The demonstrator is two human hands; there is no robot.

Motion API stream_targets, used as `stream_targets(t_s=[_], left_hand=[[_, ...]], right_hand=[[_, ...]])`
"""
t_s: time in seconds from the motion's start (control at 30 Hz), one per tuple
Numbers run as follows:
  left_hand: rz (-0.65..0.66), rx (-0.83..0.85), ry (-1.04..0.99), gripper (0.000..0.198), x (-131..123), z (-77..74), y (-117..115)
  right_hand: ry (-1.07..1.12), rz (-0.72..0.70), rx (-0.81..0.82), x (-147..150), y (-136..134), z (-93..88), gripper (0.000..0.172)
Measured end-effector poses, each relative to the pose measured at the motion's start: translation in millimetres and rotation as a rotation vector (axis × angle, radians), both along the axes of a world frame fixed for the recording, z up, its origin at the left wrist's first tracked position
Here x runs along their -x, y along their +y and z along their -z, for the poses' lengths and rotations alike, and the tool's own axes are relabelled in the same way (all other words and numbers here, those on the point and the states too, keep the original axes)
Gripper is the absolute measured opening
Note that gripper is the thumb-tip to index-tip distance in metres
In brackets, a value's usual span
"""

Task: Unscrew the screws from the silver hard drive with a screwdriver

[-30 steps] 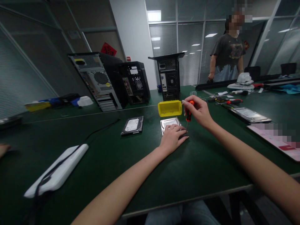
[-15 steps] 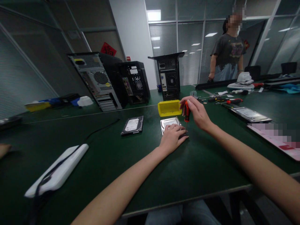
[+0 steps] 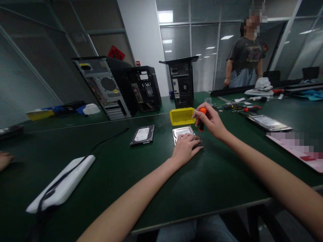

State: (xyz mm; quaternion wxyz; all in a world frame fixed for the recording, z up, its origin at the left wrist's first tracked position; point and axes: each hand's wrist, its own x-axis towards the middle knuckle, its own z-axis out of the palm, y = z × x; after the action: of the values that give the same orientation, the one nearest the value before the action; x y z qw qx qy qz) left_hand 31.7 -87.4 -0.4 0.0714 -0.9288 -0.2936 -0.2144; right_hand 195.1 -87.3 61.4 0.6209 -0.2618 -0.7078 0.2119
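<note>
A silver hard drive [image 3: 182, 130] lies on the green table, its near part covered by my left hand [image 3: 185, 146]. The fingers of that hand are curled over the drive and grip it against the table. My right hand [image 3: 208, 117] is closed round the red and black handle of a screwdriver [image 3: 201, 126]. The screwdriver stands upright, its shaft reaching down to the drive's right near corner beside my left fingers. Its exact tip contact is hidden. Just behind the drive sits a yellow open box [image 3: 182, 117].
Another hard drive [image 3: 143, 134] lies to the left, near a white power strip [image 3: 68, 181]. Computer cases [image 3: 108, 87] stand at the back. Rightward are red-handled tools [image 3: 252, 109] and another drive [image 3: 270, 123]. Another person's hand [image 3: 5, 160] shows at the left edge; a person [image 3: 246, 57] stands behind.
My right fingers have shifted round the screwdriver handle, and its orange end now shows above them. My left hand and the drive stay put. The other person's hand at left reaches slightly further in.
</note>
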Motion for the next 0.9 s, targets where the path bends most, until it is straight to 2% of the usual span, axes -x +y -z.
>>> stream_targets(t_s=[0.3, 0.63, 0.9], left_hand=[[-0.007, -0.01, -0.004, 0.026, 0.3, 1.5, 0.6], [0.002, 0.002, 0.005, 0.027, 0.1, -0.3, 0.2], [0.004, 0.0, 0.004, 0.027, 0.7, -0.2, 0.0]], right_hand=[[0.03, 0.033, 0.05, 1.2, -0.9, 2.9, 0.023], [0.124, -0.147, 0.082, 4.7, -2.9, 2.2, 0.032], [0.086, -0.12, 0.05, 0.7, 1.0, 2.0, 0.027]])
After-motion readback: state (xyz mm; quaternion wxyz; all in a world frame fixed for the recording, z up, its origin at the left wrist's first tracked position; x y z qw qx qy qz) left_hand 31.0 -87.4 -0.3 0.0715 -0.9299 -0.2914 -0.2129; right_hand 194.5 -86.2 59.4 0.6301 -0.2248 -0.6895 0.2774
